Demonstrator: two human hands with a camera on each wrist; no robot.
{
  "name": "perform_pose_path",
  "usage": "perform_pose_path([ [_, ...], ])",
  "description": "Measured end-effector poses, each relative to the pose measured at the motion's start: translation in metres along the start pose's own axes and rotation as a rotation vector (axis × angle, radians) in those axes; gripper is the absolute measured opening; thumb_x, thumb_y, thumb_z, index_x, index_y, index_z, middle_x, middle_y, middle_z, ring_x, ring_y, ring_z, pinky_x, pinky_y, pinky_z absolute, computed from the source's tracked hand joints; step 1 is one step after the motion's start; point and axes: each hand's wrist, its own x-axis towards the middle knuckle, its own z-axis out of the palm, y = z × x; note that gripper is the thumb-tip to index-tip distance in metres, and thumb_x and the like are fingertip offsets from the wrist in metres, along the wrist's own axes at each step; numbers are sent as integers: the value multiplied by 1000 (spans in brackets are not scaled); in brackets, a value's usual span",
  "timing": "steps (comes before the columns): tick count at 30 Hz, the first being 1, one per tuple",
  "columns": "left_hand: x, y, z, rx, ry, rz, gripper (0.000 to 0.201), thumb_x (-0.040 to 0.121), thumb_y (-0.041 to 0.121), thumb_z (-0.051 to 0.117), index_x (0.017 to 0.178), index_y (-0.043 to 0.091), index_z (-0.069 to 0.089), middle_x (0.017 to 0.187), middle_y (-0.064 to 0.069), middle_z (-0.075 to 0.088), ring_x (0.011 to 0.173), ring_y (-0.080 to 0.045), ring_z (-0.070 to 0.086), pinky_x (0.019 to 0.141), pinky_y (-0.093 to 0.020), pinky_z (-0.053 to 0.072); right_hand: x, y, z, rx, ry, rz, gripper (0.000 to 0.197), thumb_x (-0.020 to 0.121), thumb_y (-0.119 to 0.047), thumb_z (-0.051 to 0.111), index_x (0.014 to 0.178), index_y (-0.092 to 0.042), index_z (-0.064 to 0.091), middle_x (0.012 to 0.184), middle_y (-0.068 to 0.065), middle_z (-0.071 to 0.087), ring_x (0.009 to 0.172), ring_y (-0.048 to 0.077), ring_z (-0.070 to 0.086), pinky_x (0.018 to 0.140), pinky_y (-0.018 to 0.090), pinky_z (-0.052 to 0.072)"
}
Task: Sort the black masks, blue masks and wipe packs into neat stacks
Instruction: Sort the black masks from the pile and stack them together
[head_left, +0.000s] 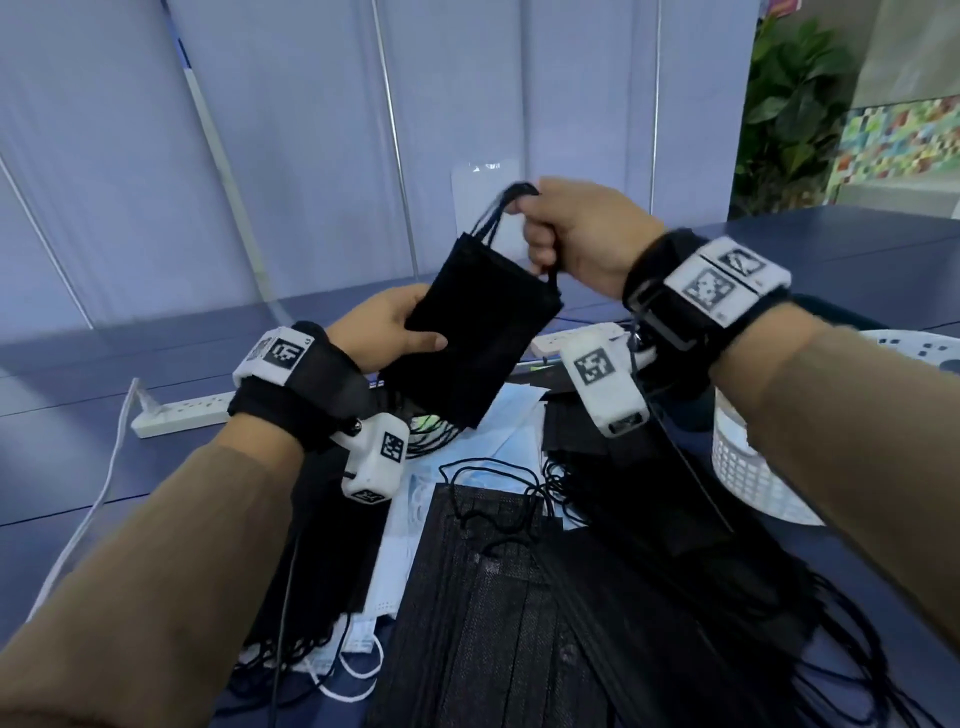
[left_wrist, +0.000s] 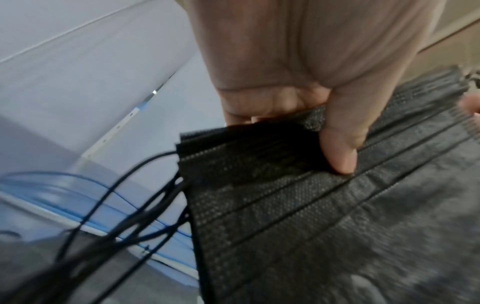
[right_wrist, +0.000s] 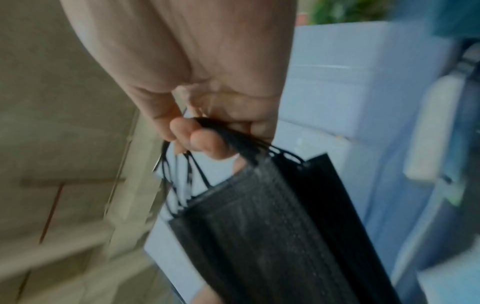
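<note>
Black masks (head_left: 480, 332) between both hands (head_left: 387, 327)

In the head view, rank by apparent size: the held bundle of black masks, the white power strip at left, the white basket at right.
1. Held bundle of black masks, largest.
2. White basket, partly hidden by the right forearm, so its rank against the strip is unsure.
3. White power strip, thin.

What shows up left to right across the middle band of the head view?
White power strip → left hand → bundle of black masks held up off the table → right hand gripping its ear loops → white basket.
</note>
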Motion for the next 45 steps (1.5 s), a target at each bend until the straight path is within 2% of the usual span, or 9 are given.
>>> perform_pose_path([
  [5,-8,16,22,-309,64,81,48,83,5,68,124,21,49,120,7,61,111,-4,58,100,-29,42,20,-39,27,-313,-223,-77,7,89,-7,50,83,-9,54,47,-7,35,46,11,28,50,23,31],
  [10,-9,26,27,-726,52,164,74,62,30,80,129,20,50,120,-3,64,114,-21,60,96,-30,47,26,-56,35,-548,-310,-19,17,88,3,49,86,-13,55,56,1,44,43,11,42,53,23,40],
  [13,-5,31,20,-875,-46,206,92,60,39,84,139,20,40,124,-10,62,113,-27,60,95,-33,47,27,-69,31,-634,-304,8,27,85,3,51,102,-18,52,63,4,48,52,16,49,57,22,46],
  [18,2,49,10,-837,-34,220,58,74,14,67,129,23,51,107,-4,68,96,-22,66,91,-34,50,27,-81,28,-537,-268,-34,42,84,7,47,119,-16,47,62,7,44,55,19,48,58,24,50],
  [23,1,56,17,-785,14,207,14,83,10,54,85,17,66,114,-6,67,98,-23,63,92,-36,48,25,-73,20,-546,-250,16,47,85,5,52,125,-20,48,63,1,48,49,15,45,56,22,42],
  [29,-4,38,32,-654,64,117,9,83,17,56,82,23,63,74,1,50,68,-15,46,65,-28,35,18,-60,3,-390,-279,108,49,87,10,46,125,-22,48,63,0,50,50,14,39,60,24,38],
  [36,-4,39,40,-615,143,135,23,96,1,45,86,16,59,79,-2,55,76,-15,54,77,-29,43,14,-31,-5,-365,-75,100,29,85,2,55,103,-20,59,71,2,58,54,13,52,62,26,42],
  [39,-4,39,42,-621,172,117,23,96,2,46,86,17,60,78,1,56,75,-13,54,75,-27,44,11,-18,-7,-368,-4,103,24,88,-14,60,110,-21,53,78,0,63,69,15,59,69,30,42],
  [45,5,32,43,-655,385,13,24,98,4,43,85,16,60,89,-5,60,87,-19,56,89,-36,45,-16,40,-18,-181,-24,252,85,80,-42,65,148,-32,14,134,6,50,119,25,51,93,43,45],
])
